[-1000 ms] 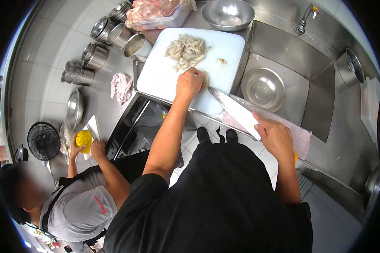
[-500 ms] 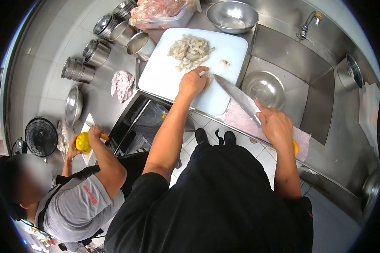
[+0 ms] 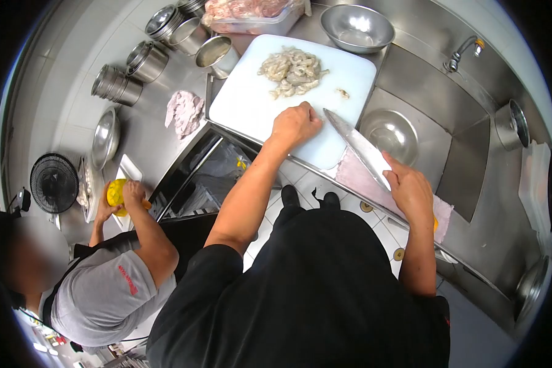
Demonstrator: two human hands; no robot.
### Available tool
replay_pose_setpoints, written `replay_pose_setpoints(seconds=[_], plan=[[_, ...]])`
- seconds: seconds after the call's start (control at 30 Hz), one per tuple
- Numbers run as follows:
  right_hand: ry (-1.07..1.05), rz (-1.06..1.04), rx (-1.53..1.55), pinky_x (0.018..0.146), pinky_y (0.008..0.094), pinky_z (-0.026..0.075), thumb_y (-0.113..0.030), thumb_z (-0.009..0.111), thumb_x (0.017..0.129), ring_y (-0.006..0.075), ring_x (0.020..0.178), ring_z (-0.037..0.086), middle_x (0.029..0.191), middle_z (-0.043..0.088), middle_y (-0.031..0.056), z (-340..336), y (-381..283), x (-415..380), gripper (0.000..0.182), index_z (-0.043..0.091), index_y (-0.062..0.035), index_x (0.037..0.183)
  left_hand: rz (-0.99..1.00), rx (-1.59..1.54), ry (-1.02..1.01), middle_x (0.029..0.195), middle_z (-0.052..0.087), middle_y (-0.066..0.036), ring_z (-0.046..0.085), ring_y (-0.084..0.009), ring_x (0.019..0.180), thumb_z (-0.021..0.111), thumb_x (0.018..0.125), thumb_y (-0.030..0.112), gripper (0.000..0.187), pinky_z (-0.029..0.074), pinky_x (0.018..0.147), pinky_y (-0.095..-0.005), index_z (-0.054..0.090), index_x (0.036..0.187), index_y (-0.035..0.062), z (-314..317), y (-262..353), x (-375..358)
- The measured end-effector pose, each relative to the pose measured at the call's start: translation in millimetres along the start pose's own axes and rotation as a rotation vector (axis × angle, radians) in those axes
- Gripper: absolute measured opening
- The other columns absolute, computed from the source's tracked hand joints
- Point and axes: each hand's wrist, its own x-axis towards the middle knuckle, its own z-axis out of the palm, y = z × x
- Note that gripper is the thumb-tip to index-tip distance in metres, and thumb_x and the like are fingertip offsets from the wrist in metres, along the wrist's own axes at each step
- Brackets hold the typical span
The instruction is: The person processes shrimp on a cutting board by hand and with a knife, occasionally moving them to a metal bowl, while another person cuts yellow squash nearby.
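On the white cutting board lies a heap of pale, raw shrimp, with a small scrap to its right. My left hand rests on the board just below the heap, its fingers curled; whatever they hold, if anything, is hidden. My right hand grips a large knife with a yellow handle. The blade points up and left, its tip over the board's right part near my left hand. Under the knife, a pink cloth lies along the front edge.
A sink holding a metal bowl is to the right. Another bowl and a tub of raw meat stand behind. Metal pots line the left. A co-worker at lower left handles a yellow fruit.
The view has shifted, so the board sits further right. My left hand's fingers have curled in, and the small piece seen beside them earlier is hidden. The knife remains in my right hand.
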Motion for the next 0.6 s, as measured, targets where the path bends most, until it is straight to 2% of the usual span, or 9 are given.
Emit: replay_pose_setpoints(seconds=[0.1, 0.13, 0.23, 0.27, 0.33, 0.37, 0.43, 0.53, 0.6], plan=[[-0.018, 0.004, 0.013, 0.086, 0.0478, 0.053, -0.022, 0.063, 0.098, 0.0395, 0.097, 0.069, 0.108, 0.073, 0.0191, 3.6, 8.9, -0.4, 0.04, 0.067, -0.0225, 0.138, -0.125, -0.328, 0.045, 0.094, 0.075, -0.025, 0.074, -0.0384, 0.094, 0.062, 0.089, 0.032, 0.033, 0.057, 0.088, -0.0448, 0.071, 0.103, 0.0038, -24.4, -23.3, 3.0], [0.002, -0.017, 0.028, 0.086, 0.0473, 0.053, -0.021, 0.064, 0.097, 0.0391, 0.097, 0.069, 0.109, 0.073, 0.0192, 9.4, 15.4, -2.6, 0.04, 0.067, -0.0217, 0.137, -0.082, -0.412, 0.171, 0.086, 0.075, -0.023, 0.075, -0.0367, 0.089, 0.064, 0.088, 0.033, 0.033, 0.058, 0.085, -0.0425, 0.071, 0.098, 0.0027, -32.6, -41.2, 15.0], [0.096, -0.087, 0.06, 0.085, 0.0454, 0.054, -0.018, 0.065, 0.096, 0.0377, 0.096, 0.069, 0.11, 0.073, 0.0187, 14.1, 14.6, -11.2, 0.038, 0.069, -0.02, 0.134, -0.169, -0.43, 0.286, 0.077, 0.076, -0.012, 0.074, -0.0203, 0.065, 0.064, 0.092, 0.034, 0.036, 0.059, 0.07, -0.0339, 0.069, 0.102, -0.0007, -99.6, -68.3, 35.7], [0.133, -0.102, 0.069, 0.085, 0.0447, 0.054, -0.017, 0.065, 0.096, 0.0371, 0.096, 0.07, 0.11, 0.073, 0.0185, 13.7, 11.9, -12.3, 0.038, 0.07, -0.0195, 0.134, -0.195, -0.385, 0.344, 0.076, 0.076, -0.012, 0.073, -0.0191, 0.063, 0.064, 0.092, 0.031, 0.034, 0.059, 0.067, -0.0339, 0.069, 0.101, -0.0011, -111.4, -93.5, 57.9], [0.126, -0.208, 0.081, 0.082, 0.0444, 0.055, -0.016, 0.065, 0.096, 0.0357, 0.094, 0.07, 0.109, 0.074, 0.0172, 12.4, 6.3, -12.7, 0.037, 0.071, -0.0202, 0.132, -0.186, -0.401, 0.411, 0.08, 0.077, -0.01, 0.074, -0.0179, 0.066, 0.065, 0.092, 0.033, 0.033, 0.059, 0.065, -0.034, 0.071, 0.106, 0.0035, -144.0, -119.4, 76.8], [0.127, -0.254, 0.083, 0.081, 0.0443, 0.055, -0.015, 0.065, 0.095, 0.035, 0.093, 0.071, 0.108, 0.074, 0.0166, 10.7, 4.3, -13.6, 0.037, 0.071, -0.0206, 0.132, -0.184, -0.419, 0.431, 0.083, 0.078, -0.012, 0.075, -0.023, 0.072, 0.069, 0.091, 0.039, 0.04, 0.06, 0.071, -0.0363, 0.073, 0.112, 0.0051, -153.8, -139.8, 93.4], [0.063, -0.265, 0.02, 0.079, 0.0448, 0.055, -0.016, 0.066, 0.095, 0.0343, 0.09, 0.071, 0.105, 0.075, 0.0149, 6.8, -4.2, -9.8, 0.037, 0.072, -0.0222, 0.131, -0.161, -0.002, 0.619, 0.087, 0.078, -0.014, 0.075, -0.0292, 0.083, 0.072, 0.091, 0.042, 0.042, 0.059, 0.078, -0.0393, 0.075, 0.114, 0.0078, -167.7, -149.5, 104.9], [0.071, -0.23, -0.082, 0.076, 0.0457, 0.054, -0.017, 0.066, 0.095, 0.0343, 0.086, 0.07, 0.098, 0.075, 0.0132, 4.4, -5.2, 11.0, 0.036, 0.072, -0.0249, 0.13, -0.156, -0.101, 0.306, 0.096, 0.077, -0.015, 0.074, -0.0338, 0.093, 0.07, 0.093, 0.042, 0.036, 0.057, 0.084, -0.0423, 0.077, 0.115, 0.0142, -163.7, -134.2, 94.3], [0.143, -0.203, -0.125, 0.074, 0.0461, 0.054, -0.019, 0.066, 0.096, 0.0348, 0.083, 0.07, 0.094, 0.074, 0.0128, 7.6, 5.2, 30.7, 0.036, 0.072, -0.0265, 0.131, 0.033, -0.156, 0.256, 0.1, 0.077, -0.015, 0.074, -0.0339, 0.093, 0.066, 0.095, 0.039, 0.029, 0.056, 0.085, -0.0448, 0.078, 0.107, 0.0164, -119.2, -128.8, 79.3]])
